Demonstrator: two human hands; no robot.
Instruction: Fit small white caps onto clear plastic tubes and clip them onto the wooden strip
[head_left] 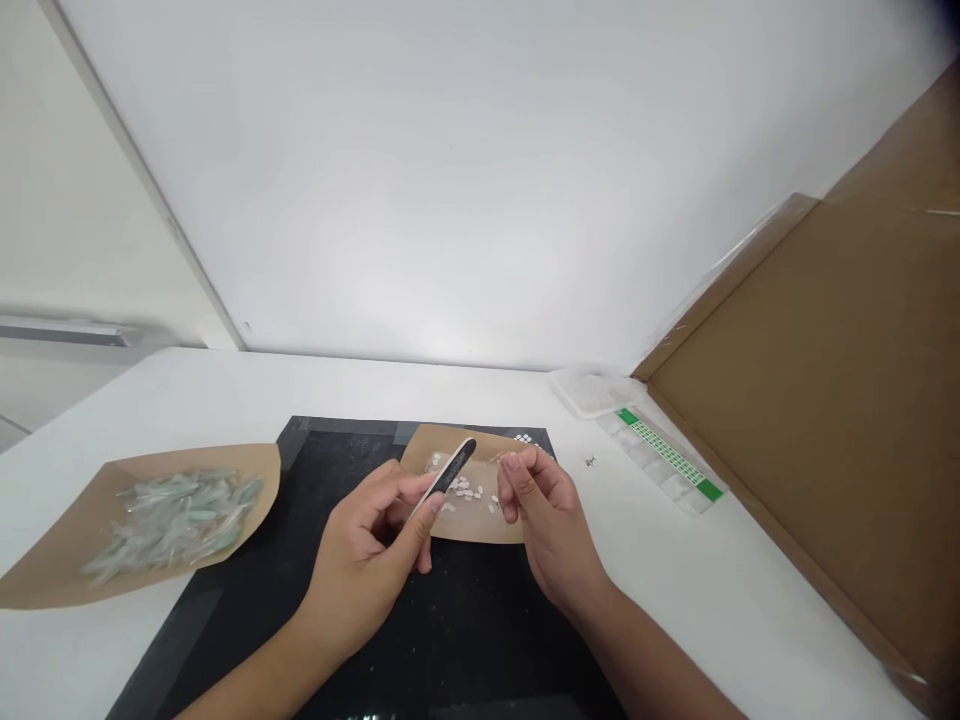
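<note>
In the middle of the head view, my left hand (pixel 375 545) is closed round a slim nail file (pixel 455 467), black on its face with a pale edge and a rounded tip. The file is tilted up towards the right. Just to its right, the fingers of my right hand (pixel 541 497) are pinched together near the file's tip, apart from it. A thin tan sliver shows at those fingertips, too small to make out. Below both hands lies a brown paper sheet (pixel 480 530) with several small white oval pieces (pixel 466 490) on it.
A black mat (pixel 337 470) covers the middle of the white table (pixel 360 375). At left, brown paper (pixel 60 540) bears a pile of clear and greenish packets (pixel 180 515). To the right are a clear plastic tray (pixel 600 390), a green-printed strip pack (pixel 671 455) and a large cardboard box (pixel 840 400).
</note>
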